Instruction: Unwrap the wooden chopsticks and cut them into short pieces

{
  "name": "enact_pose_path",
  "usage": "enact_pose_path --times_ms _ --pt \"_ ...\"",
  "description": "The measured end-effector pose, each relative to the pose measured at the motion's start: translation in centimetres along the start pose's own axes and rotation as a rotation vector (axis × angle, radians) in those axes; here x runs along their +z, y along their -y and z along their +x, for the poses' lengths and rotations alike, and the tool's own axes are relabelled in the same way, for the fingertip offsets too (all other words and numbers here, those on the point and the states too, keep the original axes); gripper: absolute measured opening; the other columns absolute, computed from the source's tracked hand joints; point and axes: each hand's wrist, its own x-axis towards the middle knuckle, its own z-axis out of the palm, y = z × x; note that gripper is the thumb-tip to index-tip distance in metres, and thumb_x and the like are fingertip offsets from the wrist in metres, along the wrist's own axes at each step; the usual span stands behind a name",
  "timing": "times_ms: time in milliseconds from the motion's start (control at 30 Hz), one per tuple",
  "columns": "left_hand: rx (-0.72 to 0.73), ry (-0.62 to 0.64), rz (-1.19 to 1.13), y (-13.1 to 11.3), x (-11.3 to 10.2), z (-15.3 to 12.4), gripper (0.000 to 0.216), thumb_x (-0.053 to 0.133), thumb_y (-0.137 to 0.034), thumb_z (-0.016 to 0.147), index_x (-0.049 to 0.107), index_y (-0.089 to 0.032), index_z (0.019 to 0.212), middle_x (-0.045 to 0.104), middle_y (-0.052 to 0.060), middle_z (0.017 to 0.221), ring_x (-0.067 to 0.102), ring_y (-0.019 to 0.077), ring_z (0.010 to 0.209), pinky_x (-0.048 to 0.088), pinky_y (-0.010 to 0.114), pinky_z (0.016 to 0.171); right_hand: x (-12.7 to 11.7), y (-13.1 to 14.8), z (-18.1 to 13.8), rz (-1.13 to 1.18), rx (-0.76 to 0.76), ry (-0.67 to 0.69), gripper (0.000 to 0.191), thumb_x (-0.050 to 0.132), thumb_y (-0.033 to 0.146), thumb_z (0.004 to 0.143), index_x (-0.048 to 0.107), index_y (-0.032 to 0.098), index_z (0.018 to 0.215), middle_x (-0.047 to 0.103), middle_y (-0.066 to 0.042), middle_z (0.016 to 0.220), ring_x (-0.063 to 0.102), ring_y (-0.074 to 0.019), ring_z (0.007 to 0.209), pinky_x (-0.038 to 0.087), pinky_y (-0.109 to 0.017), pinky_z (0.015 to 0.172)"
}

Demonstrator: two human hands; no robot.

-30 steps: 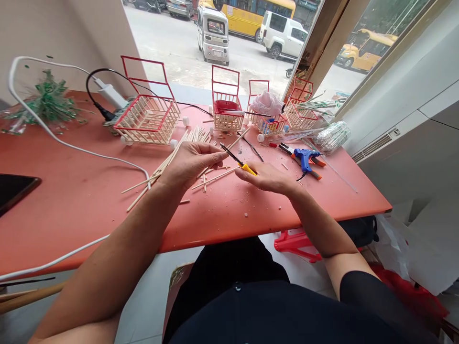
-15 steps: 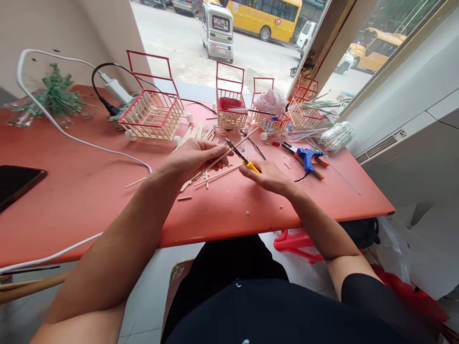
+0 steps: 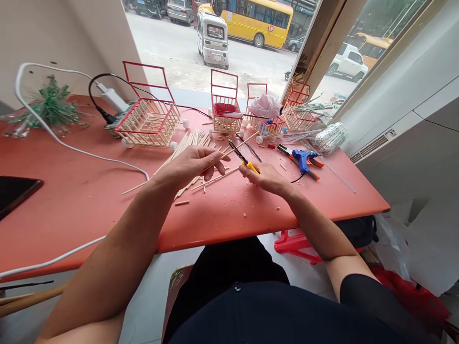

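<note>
Between the thumb and fingers of my left hand (image 3: 199,165) is a thin wooden stick (image 3: 247,142), its free end slanting up to the right. My right hand (image 3: 267,177) is closed around the yellow handles of a pair of pliers (image 3: 252,167). The dark jaws of the pliers meet the stick just right of my left fingertips; whether they are closed on it I cannot tell. Beneath and behind my left hand lies a pile of similar wooden sticks (image 3: 191,143). A short cut piece (image 3: 182,203) rests nearer the table's front edge.
Several small stick-built carts with red rims, such as the large left one (image 3: 143,122), line the back of the pink table (image 3: 215,229). A blue glue gun (image 3: 304,158) lies to the right, near a bundle of wrapped sticks (image 3: 330,137). A white cable (image 3: 89,152) and phone (image 3: 17,193) occupy the left.
The view has shifted slightly, so the table items sit a little lower and further left. Both hands keep nearly the same pose, with stick and pliers still held together.
</note>
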Motion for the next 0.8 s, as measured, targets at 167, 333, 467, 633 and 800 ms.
enact_pose_path --times_ms 167,333,467,633,800 --pt "0.049 0.013 0.092 -0.1 0.4 -0.1 0.043 0.087 -0.052 0.085 0.084 -0.011 0.098 0.058 -0.001 0.058 0.037 0.0062 0.044 0.025 0.022 0.045 0.1 -0.2 0.0 -0.005 -0.012 -0.015 0.076 0.040 0.094 0.096 0.059 0.021 0.082 0.067 -0.004 0.084 0.058 -0.0200 0.083 0.037 -0.033 0.078" --pt "0.125 -0.018 0.129 0.1 0.8 0.1 0.041 0.080 -0.050 0.090 0.085 -0.011 0.098 0.058 -0.001 0.059 0.039 0.0073 0.047 0.029 0.023 0.047 0.5 0.1 -0.3 -0.036 -0.056 -0.157 0.068 0.047 0.088 0.097 0.048 0.023 0.077 0.055 -0.001 0.074 0.047 -0.0164 0.072 0.031 -0.033 0.072" --pt "0.134 -0.036 0.141 0.2 0.9 0.1 0.041 0.081 -0.052 0.090 0.085 -0.011 0.097 0.059 0.000 0.061 0.040 0.0080 0.049 0.029 0.023 0.047 1.1 0.1 -0.5 -0.023 -0.080 -0.206 0.064 0.050 0.083 0.099 0.046 0.024 0.076 0.051 0.001 0.070 0.044 -0.0152 0.069 0.030 -0.033 0.070" --pt "0.113 -0.041 0.162 0.0 1.0 -0.2 0.041 0.081 -0.051 0.089 0.085 -0.011 0.097 0.060 0.000 0.062 0.040 0.0078 0.049 0.028 0.023 0.047 1.6 -0.3 -0.3 -0.027 -0.084 -0.241 0.058 0.054 0.075 0.101 0.047 0.023 0.076 0.050 0.001 0.068 0.042 -0.0144 0.066 0.029 -0.033 0.068" --pt "0.064 -0.040 0.186 -0.2 1.2 -0.3 0.038 0.078 -0.047 0.091 0.084 -0.010 0.099 0.061 0.001 0.063 0.039 0.0074 0.048 0.026 0.023 0.047 2.0 -0.2 -0.2 -0.068 -0.046 -0.229 0.047 0.059 0.053 0.105 0.046 0.022 0.072 0.049 0.002 0.066 0.041 -0.0129 0.064 0.027 -0.033 0.067"
